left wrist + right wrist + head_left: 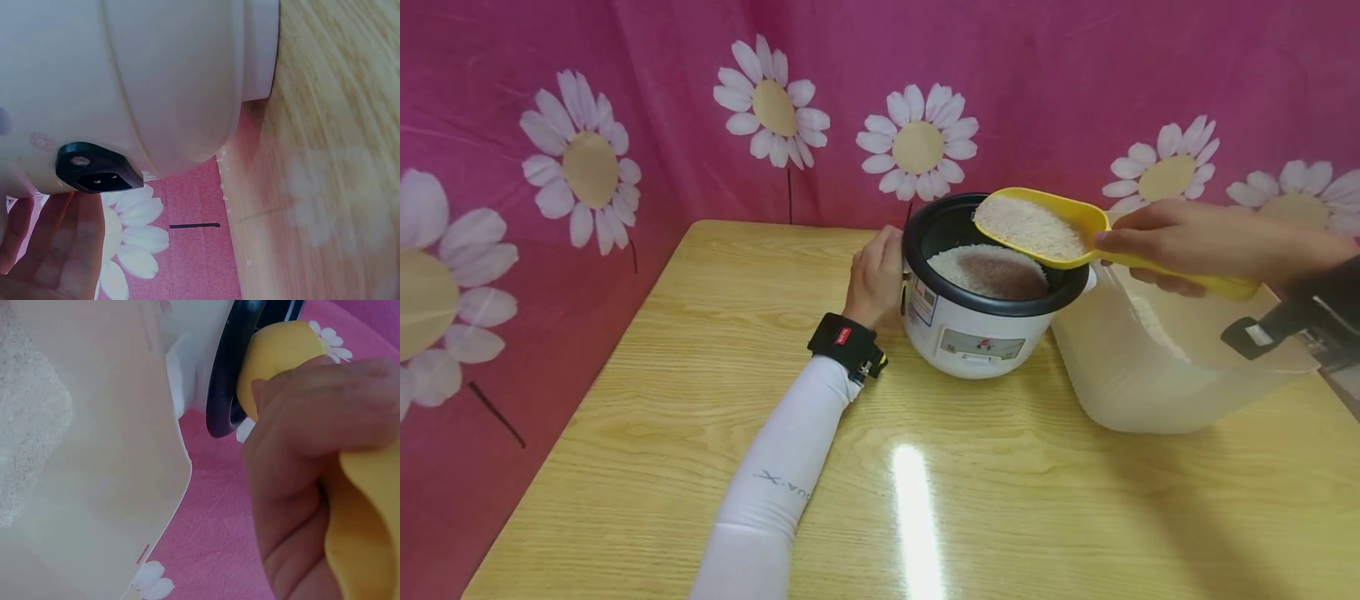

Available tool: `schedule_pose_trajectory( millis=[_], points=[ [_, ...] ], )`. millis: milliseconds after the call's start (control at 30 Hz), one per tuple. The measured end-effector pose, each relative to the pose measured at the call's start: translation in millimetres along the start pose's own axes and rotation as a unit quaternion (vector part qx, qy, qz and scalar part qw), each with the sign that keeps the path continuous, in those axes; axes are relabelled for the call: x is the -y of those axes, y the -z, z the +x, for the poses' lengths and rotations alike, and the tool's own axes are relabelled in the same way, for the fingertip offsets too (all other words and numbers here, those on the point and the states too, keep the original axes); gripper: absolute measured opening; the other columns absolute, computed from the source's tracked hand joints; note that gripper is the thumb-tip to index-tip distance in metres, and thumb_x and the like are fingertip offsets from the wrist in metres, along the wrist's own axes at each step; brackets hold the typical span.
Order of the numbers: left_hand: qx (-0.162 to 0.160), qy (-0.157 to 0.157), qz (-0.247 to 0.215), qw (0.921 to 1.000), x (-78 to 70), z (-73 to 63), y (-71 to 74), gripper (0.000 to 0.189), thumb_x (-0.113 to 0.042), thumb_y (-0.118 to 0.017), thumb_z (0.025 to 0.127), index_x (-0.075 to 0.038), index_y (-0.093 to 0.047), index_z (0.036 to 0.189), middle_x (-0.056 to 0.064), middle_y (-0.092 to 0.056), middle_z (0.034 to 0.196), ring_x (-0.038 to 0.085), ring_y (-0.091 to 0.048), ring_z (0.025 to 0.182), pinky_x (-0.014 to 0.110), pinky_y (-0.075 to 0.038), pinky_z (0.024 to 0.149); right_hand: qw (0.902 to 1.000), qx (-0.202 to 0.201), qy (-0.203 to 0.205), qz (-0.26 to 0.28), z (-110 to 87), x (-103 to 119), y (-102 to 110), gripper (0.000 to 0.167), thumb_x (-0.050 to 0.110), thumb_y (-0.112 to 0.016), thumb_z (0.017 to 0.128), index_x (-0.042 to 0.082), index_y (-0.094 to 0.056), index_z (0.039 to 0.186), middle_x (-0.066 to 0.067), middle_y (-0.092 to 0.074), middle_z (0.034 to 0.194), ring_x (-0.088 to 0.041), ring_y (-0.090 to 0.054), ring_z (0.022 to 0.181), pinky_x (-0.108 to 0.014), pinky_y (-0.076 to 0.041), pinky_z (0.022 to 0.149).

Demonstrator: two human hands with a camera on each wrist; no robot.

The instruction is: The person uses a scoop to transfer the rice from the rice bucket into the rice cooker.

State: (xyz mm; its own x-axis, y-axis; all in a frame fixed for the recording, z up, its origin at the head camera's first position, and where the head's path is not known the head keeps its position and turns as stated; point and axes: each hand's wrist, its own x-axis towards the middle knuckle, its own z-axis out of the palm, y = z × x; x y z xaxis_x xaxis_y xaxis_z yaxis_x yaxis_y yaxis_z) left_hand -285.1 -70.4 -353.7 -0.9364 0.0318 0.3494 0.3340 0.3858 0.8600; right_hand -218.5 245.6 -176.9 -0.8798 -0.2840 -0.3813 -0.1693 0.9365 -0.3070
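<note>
A white rice cooker (973, 337) with a black rim stands on the table, uncooked rice (955, 260) heaped in its dark pot. At its left side my left hand (876, 279) holds the cooker. The left wrist view shows those fingers (81, 244) against its wall, beside a black power socket (100, 172); part of the hand is out of that view. My right hand (1187, 242) grips the handle of a yellow scoop (1090, 223). Rice (1026, 227) fills the scoop, which is held over the right part of the pot's opening.
Right of the cooker stands a large translucent bin (1150, 383), with rice (28, 419) inside. A pale wood table (700, 467) lies underneath. Behind it hangs a pink cloth (1022, 75) with white daisies.
</note>
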Motion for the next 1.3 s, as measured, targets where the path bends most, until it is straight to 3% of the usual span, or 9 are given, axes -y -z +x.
schedule_pose_trajectory(
  millis=[300,600,767,833,1067,1300],
  points=[
    [-0.007,-0.004,-0.001,1.0000,-0.3,0.0,-0.1,0.046,-0.037,-0.026,0.108,-0.009,-0.062,0.108,0.011,-0.065,0.096,0.024,-0.064,0.091,0.038,-0.055,0.081,0.9982,0.008,0.007,-0.059,17.6,16.1,2.1,0.049,0.052,-0.046,0.107,0.006,-0.058,0.094,-0.002,-0.052,0.055,-0.027,-0.056,0.045,-0.036,-0.046,0.062],
    [-0.007,-0.006,-0.002,1.0000,1.6,0.4,-0.4,0.046,-0.037,-0.027,0.108,-0.009,-0.063,0.109,0.011,-0.063,0.095,0.023,-0.061,0.091,0.032,-0.048,0.078,0.9972,-0.003,0.029,-0.068,25.6,25.5,0.0,0.040,0.042,-0.051,0.107,0.005,-0.061,0.096,-0.002,-0.053,0.058,-0.024,-0.054,0.042,-0.038,-0.046,0.049],
    [-0.013,-0.012,0.009,0.9998,2.7,0.5,0.7,0.046,-0.038,-0.028,0.108,-0.009,-0.064,0.109,0.011,-0.064,0.095,0.023,-0.061,0.092,0.034,-0.048,0.079,0.9957,-0.009,0.023,-0.089,31.2,29.1,2.0,0.042,0.045,-0.051,0.106,0.005,-0.062,0.108,-0.003,-0.055,0.062,-0.022,-0.054,0.046,-0.037,-0.046,0.048],
    [-0.015,-0.013,0.012,0.9997,2.7,0.9,0.9,0.046,-0.038,-0.028,0.108,-0.009,-0.064,0.109,0.011,-0.065,0.096,0.023,-0.061,0.093,0.034,-0.048,0.080,0.9943,-0.023,0.023,-0.102,33.8,30.1,2.3,0.042,0.044,-0.051,0.106,0.004,-0.062,0.109,-0.004,-0.056,0.063,-0.021,-0.055,0.047,-0.036,-0.047,0.048],
    [-0.008,-0.008,0.009,0.9999,2.6,1.3,0.5,0.048,-0.039,-0.026,0.108,-0.008,-0.063,0.111,0.012,-0.065,0.097,0.024,-0.062,0.093,0.035,-0.050,0.080,0.9806,-0.106,0.050,-0.157,38.0,32.1,0.0,0.037,0.036,-0.057,0.104,0.007,-0.059,0.081,-0.002,-0.053,0.061,-0.018,-0.055,0.046,-0.033,-0.046,0.048],
    [-0.005,-0.006,0.003,1.0000,1.0,-0.4,-0.1,0.049,-0.040,-0.025,0.108,-0.008,-0.062,0.110,0.012,-0.064,0.097,0.024,-0.063,0.093,0.038,-0.054,0.082,0.9614,-0.154,0.070,-0.217,34.7,30.2,3.4,0.032,0.034,-0.059,0.102,0.003,-0.058,0.092,-0.004,-0.051,0.065,-0.022,-0.048,0.056,-0.033,-0.037,0.053]
  ],
)
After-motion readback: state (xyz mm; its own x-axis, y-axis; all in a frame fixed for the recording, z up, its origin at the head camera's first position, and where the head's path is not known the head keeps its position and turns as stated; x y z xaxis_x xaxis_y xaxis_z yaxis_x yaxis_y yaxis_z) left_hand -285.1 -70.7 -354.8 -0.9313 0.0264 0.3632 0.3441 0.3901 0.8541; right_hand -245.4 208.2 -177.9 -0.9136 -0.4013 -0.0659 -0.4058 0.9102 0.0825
